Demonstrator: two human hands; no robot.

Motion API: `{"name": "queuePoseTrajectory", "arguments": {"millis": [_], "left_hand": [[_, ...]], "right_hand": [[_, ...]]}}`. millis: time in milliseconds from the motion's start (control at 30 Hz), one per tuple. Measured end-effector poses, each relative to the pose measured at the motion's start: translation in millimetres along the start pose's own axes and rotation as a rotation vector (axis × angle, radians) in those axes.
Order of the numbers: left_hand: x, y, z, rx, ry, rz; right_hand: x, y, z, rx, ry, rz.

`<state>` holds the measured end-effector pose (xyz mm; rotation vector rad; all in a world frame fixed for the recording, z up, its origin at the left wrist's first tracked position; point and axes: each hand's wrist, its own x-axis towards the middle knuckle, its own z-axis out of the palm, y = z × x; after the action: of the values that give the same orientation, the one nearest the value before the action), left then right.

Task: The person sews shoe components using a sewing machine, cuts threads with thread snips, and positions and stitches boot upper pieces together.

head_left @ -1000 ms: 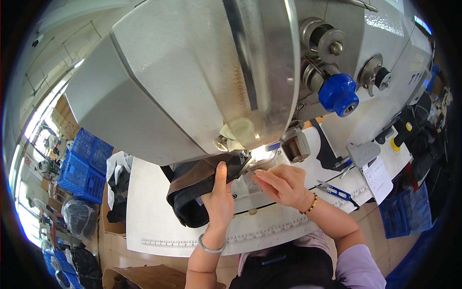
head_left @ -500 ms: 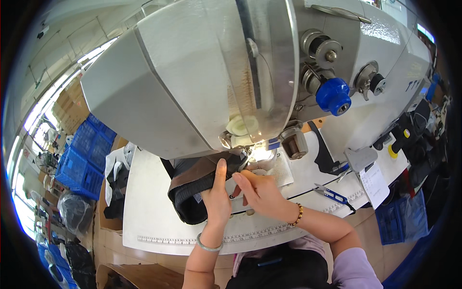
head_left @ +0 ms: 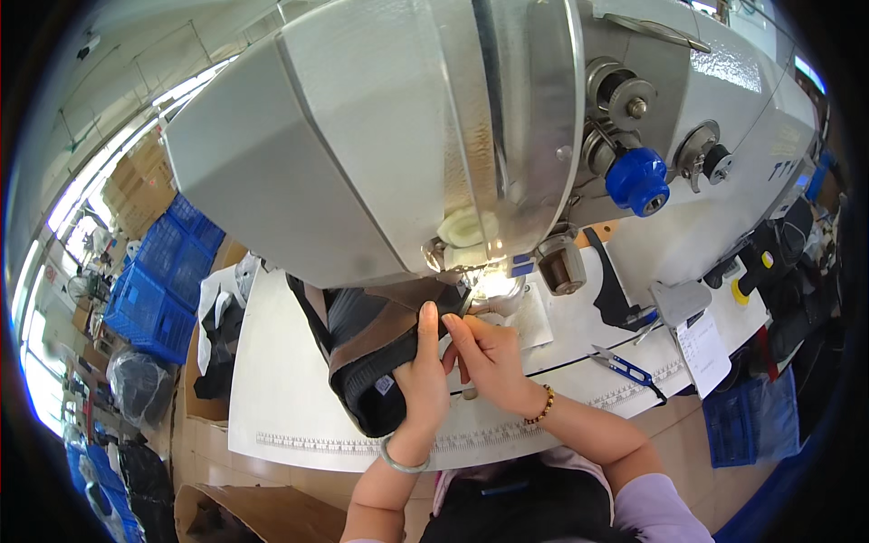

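left hand (head_left: 418, 380) lies flat on top of the dark fabric piece (head_left: 367, 348), index finger stretched straight toward the needle area, palm pressing the cloth onto the white surface (head_left: 281, 398); grip is not closed round it, more a flat press with fingers extended. silver bangle (head_left: 403, 460) sits on that wrist. right hand (head_left: 489, 357) sits just beside the left, touching it, fingers bent and pinched together at the edge of the fabric right by the lit spot under the machine head; cannot tell how tightly it pinches or whether anything small is in the pinch. beaded bracelet (head_left: 541, 407) on the right wrist.

the fabric piece is black with a brown band, bunched and folded, lying under the left palm and running up and left from both hands to under the sewing machine (head_left: 434, 136). its rounded lower end with a small tag hangs near the left wrist.

outward: big grey machine head fills the upper view, blue knob (head_left: 638, 179) on its right side, metal cylinder (head_left: 561, 264) hanging just right of the lit needle spot. blue-handled snips (head_left: 625, 366) lie on the surface right of the right forearm, well apart from the hands. white paper sheet (head_left: 701, 348) further right. ruler strip runs along the near edge of the surface. blue crates (head_left: 158, 281) stacked on the floor far left, dark bags below them.
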<state>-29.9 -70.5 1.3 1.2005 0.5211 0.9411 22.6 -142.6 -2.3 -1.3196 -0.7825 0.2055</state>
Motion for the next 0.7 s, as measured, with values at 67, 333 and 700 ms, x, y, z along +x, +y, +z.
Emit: {"name": "queuePoseTrajectory", "arguments": {"millis": [67,333,700], "left_hand": [[-2,1,-4,0.013,-0.011,-0.041],[-72,65,-37,0.921,-0.622,0.321],[39,175,-30,1.288,-0.684,0.465]], "right_hand": [[0,4,1,-0.01,-0.005,0.002],[-2,-10,-4,0.107,-0.062,0.054],[-7,-25,-26,0.462,-0.03,0.368]]}}
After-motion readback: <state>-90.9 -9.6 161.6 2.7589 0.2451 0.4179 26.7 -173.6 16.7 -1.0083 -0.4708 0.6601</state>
